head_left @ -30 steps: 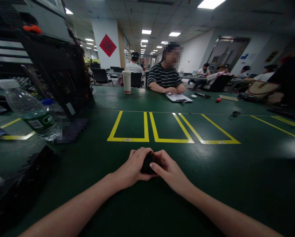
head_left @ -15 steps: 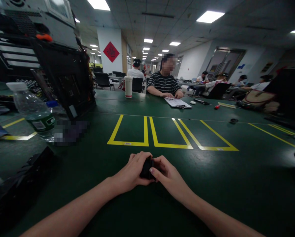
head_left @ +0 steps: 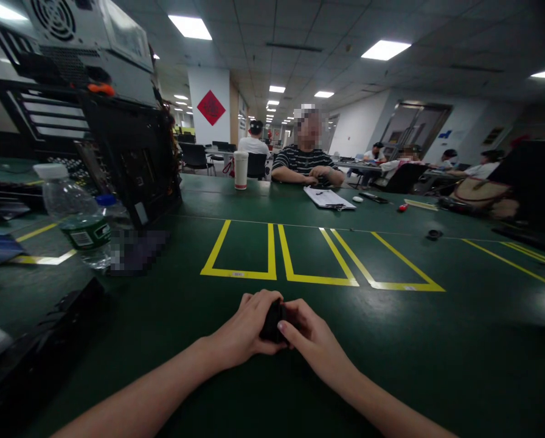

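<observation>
Both hands meet around a small dark, box-like object (head_left: 271,322) just above or on the green table (head_left: 382,353); its kind cannot be made out. My left hand (head_left: 245,325) is curled around its left side, thumb below and fingers over the top. On the other side, my right hand (head_left: 309,331) pinches its right edge, with the thumb in front. Much of the object is hidden by the fingers. Ahead of the hands, yellow tape outlines (head_left: 318,280) mark the tabletop.
At left stand an opened computer case (head_left: 126,146), a clear water bottle (head_left: 78,213) and a long black part (head_left: 48,334). A white cup (head_left: 240,170), a clipboard (head_left: 329,198) and a red item (head_left: 402,208) lie farther back. A person (head_left: 306,164) sits opposite.
The view has tilted up slightly, so everything sits lower. My hands keep their hold on the dark object. The person opposite has drawn their hands back from the clipboard and folded their arms.
</observation>
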The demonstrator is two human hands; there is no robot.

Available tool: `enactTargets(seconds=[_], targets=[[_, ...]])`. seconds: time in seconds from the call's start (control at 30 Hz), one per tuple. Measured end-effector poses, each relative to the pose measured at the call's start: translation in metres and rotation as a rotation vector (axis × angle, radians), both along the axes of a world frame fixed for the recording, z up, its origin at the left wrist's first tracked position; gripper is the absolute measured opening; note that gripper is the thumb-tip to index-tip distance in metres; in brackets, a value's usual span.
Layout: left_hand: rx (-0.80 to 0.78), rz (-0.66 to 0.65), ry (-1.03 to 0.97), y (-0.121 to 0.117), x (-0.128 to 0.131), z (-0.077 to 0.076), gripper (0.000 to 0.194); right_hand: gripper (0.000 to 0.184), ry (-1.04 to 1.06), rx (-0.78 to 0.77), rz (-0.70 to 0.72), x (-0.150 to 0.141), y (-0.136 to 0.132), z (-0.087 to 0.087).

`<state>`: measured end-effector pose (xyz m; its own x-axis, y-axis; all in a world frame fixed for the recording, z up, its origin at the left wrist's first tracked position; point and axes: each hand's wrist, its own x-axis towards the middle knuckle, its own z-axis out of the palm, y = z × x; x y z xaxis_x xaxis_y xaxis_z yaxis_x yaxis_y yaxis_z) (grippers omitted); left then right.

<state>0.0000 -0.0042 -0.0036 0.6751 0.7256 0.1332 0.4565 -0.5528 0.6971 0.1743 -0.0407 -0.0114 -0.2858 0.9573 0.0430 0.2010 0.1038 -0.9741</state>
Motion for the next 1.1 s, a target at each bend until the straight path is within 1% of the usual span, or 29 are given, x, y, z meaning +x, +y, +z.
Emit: enactTargets(seconds=[0.07, 0.2, 0.27, 0.37, 0.47, 0.53, 0.6, 0.7, 0.77, 0.87, 0.93, 1.0, 1.1], targets=[[-0.015, 0.000, 0.002, 0.000, -0.001, 0.001, 0.058, 0.016, -0.033, 0.036, 0.008, 0.000, -0.001, 0.000], [-0.028, -0.017, -0.007, -0.001, -0.002, 0.004, 0.057, 0.014, -0.036, 0.114, -0.031, 0.000, -0.002, -0.001], [-0.035, -0.019, -0.008, -0.001, -0.002, 0.006, 0.059, 0.013, -0.014, 0.095, -0.035, 0.000, -0.001, -0.001], [-0.067, -0.020, 0.005, -0.001, -0.002, 0.008, 0.057, 0.017, 0.025, 0.006, -0.041, -0.001, 0.000, -0.001], [-0.059, -0.015, 0.006, -0.002, -0.002, 0.010, 0.055, 0.019, -0.004, -0.026, -0.038, -0.002, 0.000, -0.002], [-0.056, -0.020, 0.010, -0.002, -0.002, 0.012, 0.054, 0.017, -0.048, 0.004, -0.023, -0.002, -0.001, -0.003], [-0.062, -0.027, 0.016, -0.002, -0.002, 0.013, 0.054, 0.018, -0.078, 0.066, -0.026, -0.002, -0.002, -0.003], [-0.050, -0.033, 0.016, -0.001, -0.001, 0.014, 0.054, 0.017, -0.063, 0.133, -0.048, -0.001, -0.002, -0.004], [-0.043, -0.034, 0.014, 0.000, -0.001, 0.014, 0.054, 0.016, -0.041, 0.103, -0.062, -0.001, 0.000, -0.005], [-0.060, -0.023, 0.014, 0.001, 0.000, 0.013, 0.056, 0.023, -0.004, -0.017, -0.067, -0.001, 0.002, -0.006], [-0.064, -0.018, 0.012, 0.001, 0.000, 0.013, 0.055, 0.023, 0.004, -0.056, -0.049, -0.001, 0.001, -0.006], [-0.061, -0.015, 0.018, 0.000, 0.000, 0.013, 0.056, 0.021, -0.018, -0.025, -0.031, -0.001, -0.001, -0.006], [-0.067, -0.013, 0.026, -0.001, 0.001, 0.013, 0.057, 0.021, -0.037, 0.076, -0.040, 0.000, -0.002, -0.005]])
